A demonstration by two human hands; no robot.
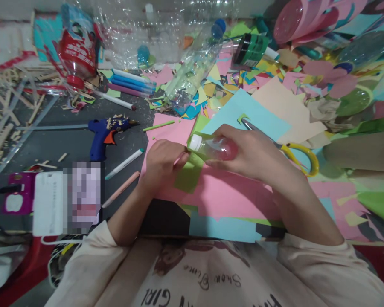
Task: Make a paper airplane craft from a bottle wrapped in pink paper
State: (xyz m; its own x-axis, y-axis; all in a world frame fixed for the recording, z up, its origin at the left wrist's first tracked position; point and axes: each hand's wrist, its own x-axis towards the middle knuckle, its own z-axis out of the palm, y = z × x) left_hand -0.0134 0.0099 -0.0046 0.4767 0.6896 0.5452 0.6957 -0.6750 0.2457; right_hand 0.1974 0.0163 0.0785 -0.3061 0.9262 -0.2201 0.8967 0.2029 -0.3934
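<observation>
My right hand [246, 147] is wrapped round a small clear plastic bottle [211, 147], which lies on its side with its white cap [196, 142] pointing left. Pink shows through the bottle's far end. My left hand [166, 160] is closed, its thumb and finger pinching the edge of a piece of green paper [188, 177] just below the cap. Under both hands lie sheets of pink paper [233, 196]. A thin green paper strip [159, 125] rests above my left hand. Scissors with yellow handles [302, 160] lie beyond my right wrist, partly hidden by it.
Left of my hands lie a blue glue gun [99, 134], a green-tipped marker [124, 164], an orange marker [120, 189] and a white power bank [48, 204]. Large clear plastic bottles [121, 34], paper scraps [224, 89] and a dark green-labelled jar [250, 49] fill the back.
</observation>
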